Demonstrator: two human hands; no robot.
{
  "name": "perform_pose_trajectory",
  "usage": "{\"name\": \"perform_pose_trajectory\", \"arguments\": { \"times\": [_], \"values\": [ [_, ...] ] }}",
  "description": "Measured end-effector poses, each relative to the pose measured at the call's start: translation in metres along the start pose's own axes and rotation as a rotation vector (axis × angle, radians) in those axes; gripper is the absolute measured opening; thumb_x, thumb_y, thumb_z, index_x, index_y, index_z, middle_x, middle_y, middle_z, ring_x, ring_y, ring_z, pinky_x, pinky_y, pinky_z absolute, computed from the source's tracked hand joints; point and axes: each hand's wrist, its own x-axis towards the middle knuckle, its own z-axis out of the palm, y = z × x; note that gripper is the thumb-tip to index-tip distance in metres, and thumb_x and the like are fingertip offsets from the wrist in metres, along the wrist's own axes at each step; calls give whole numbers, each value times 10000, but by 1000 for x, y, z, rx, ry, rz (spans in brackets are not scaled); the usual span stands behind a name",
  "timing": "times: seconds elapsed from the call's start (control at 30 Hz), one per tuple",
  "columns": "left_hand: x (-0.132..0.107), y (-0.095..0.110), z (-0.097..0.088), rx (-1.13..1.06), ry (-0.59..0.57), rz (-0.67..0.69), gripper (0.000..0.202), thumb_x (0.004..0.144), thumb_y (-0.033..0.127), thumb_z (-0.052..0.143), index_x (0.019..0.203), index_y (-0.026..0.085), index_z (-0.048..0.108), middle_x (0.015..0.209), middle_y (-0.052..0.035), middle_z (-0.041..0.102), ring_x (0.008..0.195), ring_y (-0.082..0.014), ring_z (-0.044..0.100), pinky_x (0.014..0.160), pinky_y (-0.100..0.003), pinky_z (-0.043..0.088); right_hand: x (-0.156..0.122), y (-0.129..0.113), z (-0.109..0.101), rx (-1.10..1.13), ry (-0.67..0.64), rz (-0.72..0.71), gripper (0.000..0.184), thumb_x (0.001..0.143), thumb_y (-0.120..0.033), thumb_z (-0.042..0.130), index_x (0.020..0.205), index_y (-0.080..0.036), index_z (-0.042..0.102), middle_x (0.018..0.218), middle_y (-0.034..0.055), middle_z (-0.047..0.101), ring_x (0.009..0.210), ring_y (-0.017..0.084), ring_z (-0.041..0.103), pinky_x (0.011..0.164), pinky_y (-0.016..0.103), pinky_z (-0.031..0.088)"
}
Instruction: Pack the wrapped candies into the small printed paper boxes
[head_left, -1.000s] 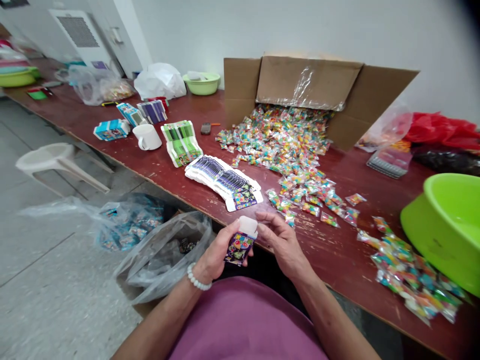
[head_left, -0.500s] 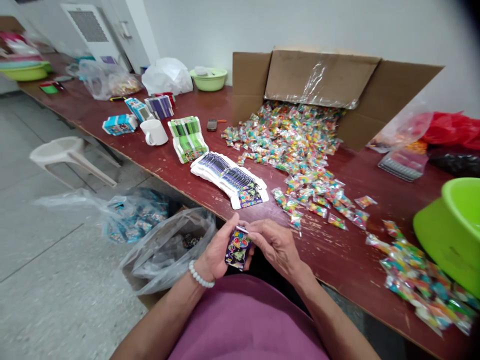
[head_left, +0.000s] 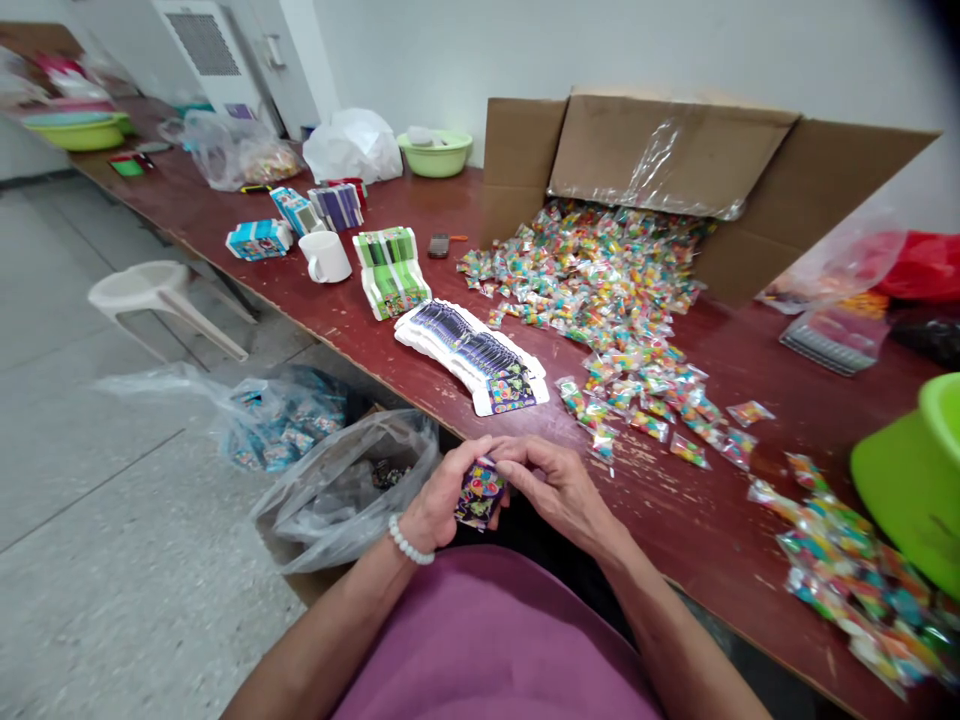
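Observation:
A small dark candy box (head_left: pixel 478 494) with a colourful print is held upright in front of my purple shirt. My left hand (head_left: pixel 442 492), a pale bead bracelet at its wrist, wraps round the box from the left. From the right, the bent fingers of my right hand (head_left: pixel 551 485) press on the box's top end and hide much of it. Just beyond my hands lies a fanned stack of flat dark-purple cartons (head_left: pixel 517 391) with the same kind of print. Small clear packets of coloured candy (head_left: pixel 600 440) lie to its right.
A cardboard box (head_left: pixel 675 150) on its side spills candy packets across the red table (head_left: pixel 675 520). Green flat cartons (head_left: pixel 394 275) and a white mug (head_left: pixel 326 258) stand left. Below the edge is a plastic-lined bin (head_left: pixel 337 500); a green basin (head_left: pixel 911 480) is at right.
My right fingers have closed down over the top of the candy box, covering the pale edge seen there before. The whole view has turned slightly left.

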Motion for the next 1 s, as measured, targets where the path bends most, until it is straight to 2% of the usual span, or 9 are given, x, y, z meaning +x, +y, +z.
{"name": "perform_pose_trajectory", "arguments": {
  "times": [0.1, 0.2, 0.3, 0.4, 0.47, 0.57, 0.73, 0.87, 1.0],
  "values": [
    [3, 0, -2, -133, 10, -4, 357, 838, 397, 579, 1074, 143, 664, 640, -15, 668, 450, -142, 595, 403, -233, 488, -4, 2, 12, -129, 22, -127, 145, 925, -312, 625, 1050, -238, 634, 1163, 68, 675, 1026, 227, 647, 933, 397, 502],
    [3, 3, -4, -220, 50, 73, 323, 814, 313, 593, 1090, 155, 653, 741, -12, 677, 541, -133, 630, 479, -226, 517, -5, 9, 28, -324, 27, -209, 614, 732, -342, 824, 1250, -231, 514, 1300, 127, 584, 1183, 308, 550, 989, 480, 462],
    [-1, 7, -23, -99, 142, 145, 428, 846, 423, 565, 1204, 189, 592, 689, 5, 644, 496, -150, 598, 441, -248, 484, 4, 25, 31, -418, -6, -227, 989, 603, -437, 895, 1412, -219, 369, 1377, 168, 501, 1220, 342, 512, 994, 499, 465],
    [-6, 10, -67, 260, 471, 367, 529, 871, 559, 508, 1240, 184, 565, 720, -11, 658, 538, -170, 614, 504, -277, 496, 25, 46, 10, -485, 214, -138, 709, 812, -394, 738, 1398, -202, 389, 1290, 166, 543, 1137, 308, 566, 947, 469, 495],
    [-9, 13, -99, 643, 692, 453, 531, 896, 578, 446, 1186, 167, 617, 985, -83, 704, 800, -226, 687, 714, -346, 543, 43, 59, -10, -607, 418, -44, 494, 893, -329, 637, 1328, -172, 462, 1208, 166, 571, 1088, 305, 583, 933, 472, 488],
    [-9, 15, -126, 940, 825, 461, 506, 889, 549, 481, 1192, 173, 633, 1170, -119, 674, 1082, -285, 626, 967, -432, 465, 64, 70, -31, -819, 473, 169, 484, 885, -390, 658, 1264, -125, 516, 1207, 202, 554, 1114, 344, 566, 904, 466, 477],
    [8, 14, -91, 1178, 749, 681, 405, 893, 392, 538, 1239, 192, 606, 1101, -85, 669, 998, -240, 624, 947, -407, 479, 78, 69, -35, -887, 459, 419, 472, 785, -483, 739, 1089, -153, 591, 1162, 178, 559, 1025, 341, 591, 786, 407, 463],
    [21, 15, -59, 1299, 729, 856, 314, 901, 268, 535, 1193, 189, 620, 1064, -78, 673, 976, -222, 618, 931, -388, 483, 75, 76, -42, -488, 591, 312, 306, 737, -401, 725, 908, -190, 583, 941, 82, 625, 887, 271, 597, 759, 360, 439],
    [12, 26, -49, 1290, 695, 1013, 316, 907, 269, 556, 1205, 176, 610, 1137, -93, 656, 1055, -226, 598, 968, -389, 471, 60, 73, -53, -253, 480, 237, 199, 806, -399, 613, 809, -205, 572, 750, 2, 611, 688, 179, 563, 666, 289, 430]
  ]
}}
